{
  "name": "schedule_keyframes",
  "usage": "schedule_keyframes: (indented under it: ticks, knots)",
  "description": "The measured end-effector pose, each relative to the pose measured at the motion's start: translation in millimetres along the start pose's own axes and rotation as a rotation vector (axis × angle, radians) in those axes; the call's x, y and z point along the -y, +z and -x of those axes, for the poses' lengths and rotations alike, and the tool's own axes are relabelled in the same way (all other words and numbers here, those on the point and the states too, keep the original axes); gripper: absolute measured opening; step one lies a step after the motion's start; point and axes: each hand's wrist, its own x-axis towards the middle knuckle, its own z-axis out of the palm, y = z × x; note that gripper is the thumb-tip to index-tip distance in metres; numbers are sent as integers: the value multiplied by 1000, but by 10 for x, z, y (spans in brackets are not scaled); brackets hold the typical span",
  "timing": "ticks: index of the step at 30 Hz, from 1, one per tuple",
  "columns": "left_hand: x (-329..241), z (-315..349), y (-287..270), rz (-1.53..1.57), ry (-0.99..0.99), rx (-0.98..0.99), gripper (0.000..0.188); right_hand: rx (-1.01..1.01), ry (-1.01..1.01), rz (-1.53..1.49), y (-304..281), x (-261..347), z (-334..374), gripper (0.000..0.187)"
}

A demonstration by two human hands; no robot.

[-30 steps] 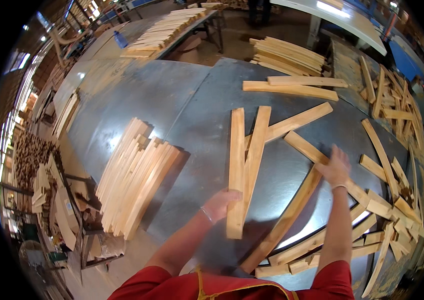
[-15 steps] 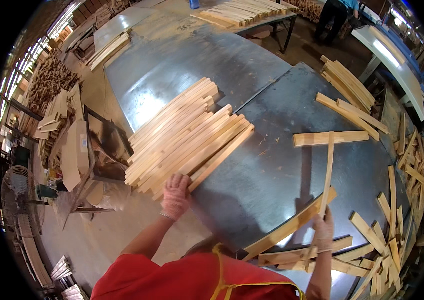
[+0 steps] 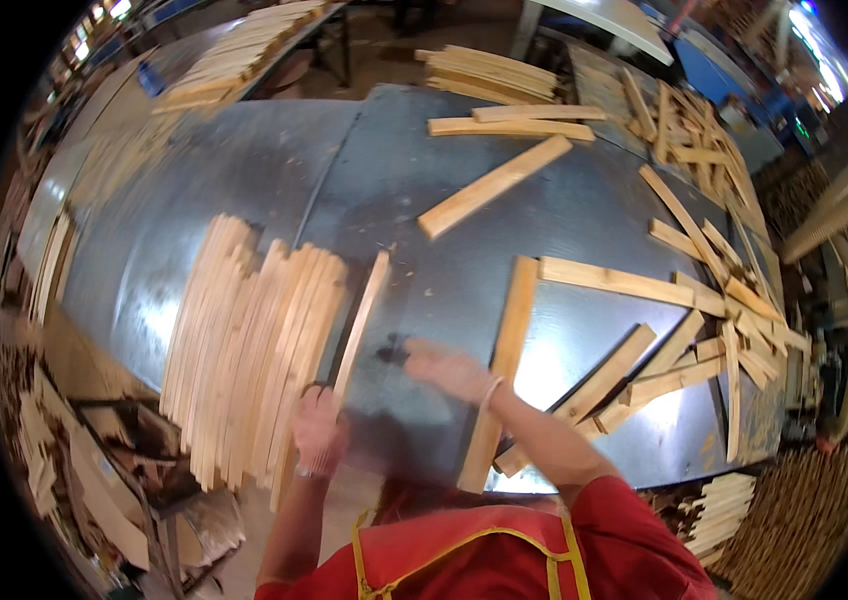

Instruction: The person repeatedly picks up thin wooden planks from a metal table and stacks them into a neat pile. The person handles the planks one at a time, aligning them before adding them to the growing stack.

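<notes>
My left hand (image 3: 320, 436), in a pale glove, is closed at the near end of a narrow wooden slat (image 3: 362, 318) standing beside a bundle. That bundle of slats (image 3: 256, 350) lies side by side on the dark metal table, its near ends uneven and overhanging the edge. A thin gap parts the single slat from the bundle along most of its length. Over the tabletop to the right, my right hand (image 3: 447, 370) is blurred, its fingers pointing left toward the slat; no wood shows in it. Close to its wrist lies a longer board (image 3: 504, 375).
Loose boards lie crisscross in a heap (image 3: 684, 350) at the right. A single board (image 3: 494, 186) rests slantwise farther back, near a stacked row of slats (image 3: 489, 75). More slats cover a far table (image 3: 239, 55). The metal tabletop (image 3: 394, 200) carries scattered wood chips.
My view has swung to the right. The thin slat that my right hand held upright is no longer in it, and that hand has moved left toward the bundle. My left hand stays at the bundle's near end.
</notes>
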Motion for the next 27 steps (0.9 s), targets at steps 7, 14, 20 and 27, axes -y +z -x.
schedule_keyframes:
  ticks: [7,14,20,27]
  knots:
    - [281,-209,113,-628,118,-408,67,-600,221,968,-2885,-952,540,71]
    - [-2337,-1103,137,55,-109,427,88,45,373,911,-3286,-582,455,47]
    - [-2788,-1397,430,222,-165,107,89,-82,310,278,-3567,-662,1367,58]
    - [-3952,-3955,1,277,389,143,79,-840,295,634,-4573,-976,1356,55]
